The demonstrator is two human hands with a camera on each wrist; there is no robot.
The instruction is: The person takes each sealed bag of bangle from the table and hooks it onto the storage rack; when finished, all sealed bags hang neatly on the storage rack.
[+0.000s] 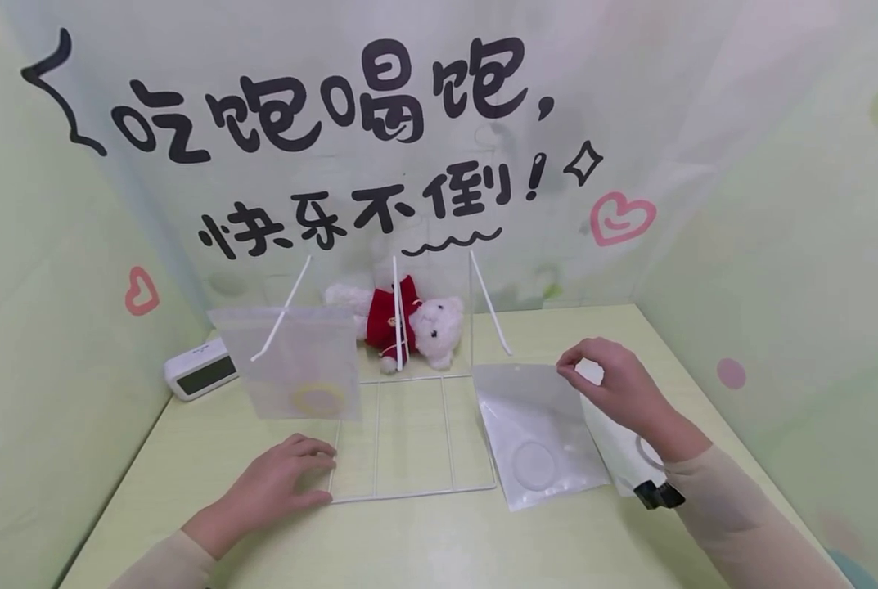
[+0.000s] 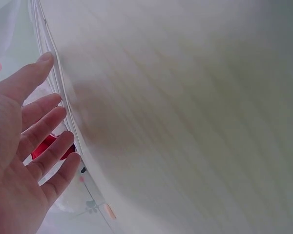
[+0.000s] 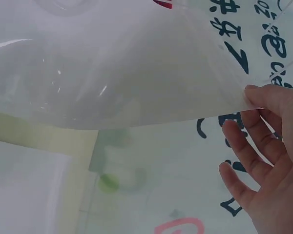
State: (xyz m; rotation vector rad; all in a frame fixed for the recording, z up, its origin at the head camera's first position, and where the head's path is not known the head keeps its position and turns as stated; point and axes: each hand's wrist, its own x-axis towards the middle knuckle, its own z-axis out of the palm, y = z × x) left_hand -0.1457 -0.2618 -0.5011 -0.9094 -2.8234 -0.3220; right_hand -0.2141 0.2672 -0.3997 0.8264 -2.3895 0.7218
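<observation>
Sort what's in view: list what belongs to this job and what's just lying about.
Likely part of the job:
white wire rack, next to the left hand
bag with the pale ring, pinched by the right hand
bag with the yellow ring, on the left hook
bag under the right forearm

Apparently just lying about:
teddy bear, behind the rack
white device with a dark screen

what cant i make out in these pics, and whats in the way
- White bag at far right: head view, partly covered by the right hand and the held bag.
- Ring in the held bag: right wrist view, cut off by the top edge.
- Bear: left wrist view, largely behind the left hand.
</observation>
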